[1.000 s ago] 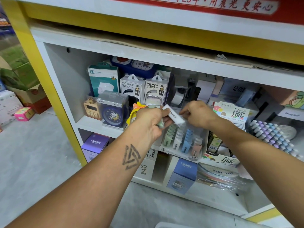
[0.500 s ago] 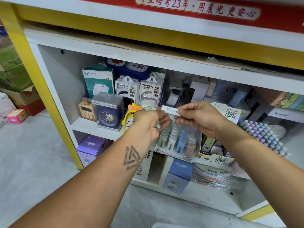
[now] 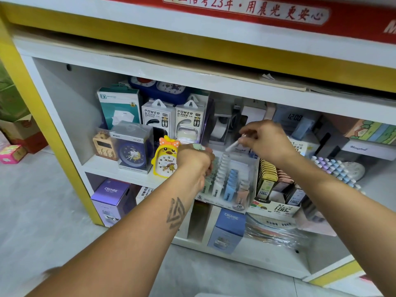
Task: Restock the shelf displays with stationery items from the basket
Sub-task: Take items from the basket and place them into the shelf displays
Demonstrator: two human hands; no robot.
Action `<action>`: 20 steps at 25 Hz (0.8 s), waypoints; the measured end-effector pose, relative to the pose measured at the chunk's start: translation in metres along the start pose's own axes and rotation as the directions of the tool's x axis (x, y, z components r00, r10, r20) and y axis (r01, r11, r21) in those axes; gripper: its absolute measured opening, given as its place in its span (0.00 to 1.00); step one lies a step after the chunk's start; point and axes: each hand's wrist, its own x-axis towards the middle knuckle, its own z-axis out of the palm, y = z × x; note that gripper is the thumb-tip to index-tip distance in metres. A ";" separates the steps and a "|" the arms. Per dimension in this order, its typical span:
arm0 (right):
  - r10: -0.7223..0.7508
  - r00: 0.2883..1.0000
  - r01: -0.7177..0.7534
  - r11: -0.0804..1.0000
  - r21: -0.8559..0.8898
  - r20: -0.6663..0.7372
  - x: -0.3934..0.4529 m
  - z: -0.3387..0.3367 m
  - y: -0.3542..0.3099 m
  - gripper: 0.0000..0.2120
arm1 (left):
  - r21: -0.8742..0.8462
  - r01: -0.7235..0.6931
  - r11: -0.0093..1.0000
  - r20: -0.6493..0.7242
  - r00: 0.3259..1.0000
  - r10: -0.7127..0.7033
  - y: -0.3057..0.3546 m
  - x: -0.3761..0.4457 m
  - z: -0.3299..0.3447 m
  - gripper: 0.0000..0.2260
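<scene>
Hands parted — right hand (image 3: pixel 266 140) pinches white case (image 3: pixel 232 146) above display tray (image 3: pixel 252 168).

Along the top of the frame, the red banner with a white cartouche (image 3: pixel 246 9) carries Chinese characters with "23" among them. At centre, two white hanging cartons (image 3: pixel 174 120) each read "POWER BANK". Lower left, the purple cardboard box (image 3: pixel 112 197) says "CRUHRE", as does the blue cardboard box (image 3: pixel 229 226) at lower centre. Right of centre, the white lead-refill display carton (image 3: pixel 276 207) shows "0.7" and "100". At upper right, a pale blue digital clock (image 3: pixel 294 117) displays "12:00".
</scene>
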 end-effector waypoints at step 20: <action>0.027 0.944 0.104 0.920 -0.377 0.329 0.017 0.046 -0.005 0.12 | 0.791 -0.213 0.574 0.072 0.963 0.258 -0.024 0.023 -0.007 0.08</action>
